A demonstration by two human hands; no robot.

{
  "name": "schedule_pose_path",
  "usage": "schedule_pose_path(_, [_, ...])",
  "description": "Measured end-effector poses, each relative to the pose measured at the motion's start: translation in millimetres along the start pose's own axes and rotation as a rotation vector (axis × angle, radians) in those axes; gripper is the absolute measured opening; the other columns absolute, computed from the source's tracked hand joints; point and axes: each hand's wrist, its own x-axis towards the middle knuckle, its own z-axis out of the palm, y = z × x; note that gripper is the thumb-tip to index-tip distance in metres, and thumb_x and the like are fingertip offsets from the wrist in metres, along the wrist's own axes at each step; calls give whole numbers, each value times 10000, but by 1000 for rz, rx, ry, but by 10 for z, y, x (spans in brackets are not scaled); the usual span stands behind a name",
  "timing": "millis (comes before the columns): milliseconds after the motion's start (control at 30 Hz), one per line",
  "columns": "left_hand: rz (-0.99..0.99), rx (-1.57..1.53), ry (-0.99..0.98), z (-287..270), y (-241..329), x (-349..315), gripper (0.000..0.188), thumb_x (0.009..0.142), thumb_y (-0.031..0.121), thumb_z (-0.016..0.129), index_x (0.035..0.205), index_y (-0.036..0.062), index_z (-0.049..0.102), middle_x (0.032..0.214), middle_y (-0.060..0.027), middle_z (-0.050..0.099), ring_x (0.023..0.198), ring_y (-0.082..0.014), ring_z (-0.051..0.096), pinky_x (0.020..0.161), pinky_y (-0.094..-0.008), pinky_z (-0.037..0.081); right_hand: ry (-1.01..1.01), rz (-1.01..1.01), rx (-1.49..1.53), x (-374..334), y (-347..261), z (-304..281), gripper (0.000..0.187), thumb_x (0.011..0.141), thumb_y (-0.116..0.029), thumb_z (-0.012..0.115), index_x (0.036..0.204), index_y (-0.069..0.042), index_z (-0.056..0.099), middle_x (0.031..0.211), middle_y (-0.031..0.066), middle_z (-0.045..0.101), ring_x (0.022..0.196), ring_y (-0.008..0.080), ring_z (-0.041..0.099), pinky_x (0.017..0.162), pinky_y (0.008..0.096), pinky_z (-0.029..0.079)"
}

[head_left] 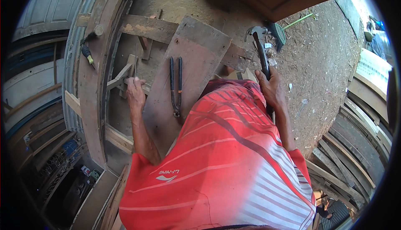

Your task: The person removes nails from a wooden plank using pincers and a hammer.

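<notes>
My right hand (273, 89) is closed around the dark handle of a claw hammer (262, 54), whose metal head points away from me over the ground. On the left, my left hand (135, 91) has its fingers bent together beside some light wooden pieces (121, 76). A thin, straight object (135, 59) rises at its fingertips, too fine to name. Between the hands a broad, worn board (196, 42) slants across a beam. A pair of pincers (176, 89) with black handles lies on that board, jaws toward me.
Along the left runs a thick timber (90, 100) bearing a screwdriver (87, 54). A crossing beam (150, 29) passes beneath the board. Stacked planks (351, 146) lie at the right. A green fan-shaped tool with a stick (280, 34) rests on the littered ground beyond the hammer.
</notes>
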Motion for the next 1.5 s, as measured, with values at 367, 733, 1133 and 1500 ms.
schedule_pose_path(367, [56,75,129,372,-68,-197,349,1077,303,443,956,-14,524,797,-292,593,805,-534,580,693,-554,432,-83,-27,-10,370,74,-76,485,961,-463,656,1003,19,616,735,138,593,688,263,569,654,430,449])
schedule_pose_path(733, [38,-237,364,569,359,240,437,1094,395,424,967,34,634,812,-64,591,719,-203,559,625,-384,432,-35,-11,71,525,88,-399,466,973,-445,658,1003,18,609,733,119,567,685,219,534,644,415,440])
schedule_pose_path(1133, [455,-894,-421,1751,2343,307,184,1010,224,664,1054,46,684,921,-2,681,825,-91,650,753,-261,585,93,73,153,22,386,-338,458,976,-440,653,908,6,575,716,95,557,678,211,531,632,416,435])
schedule_pose_path(1500, [949,-492,-167,2071,2382,412,125,995,140,664,1025,19,650,864,-91,672,792,-195,681,710,-334,550,211,131,123,-398,583,-258,455,988,-442,631,955,9,584,740,120,566,690,235,535,656,413,453])
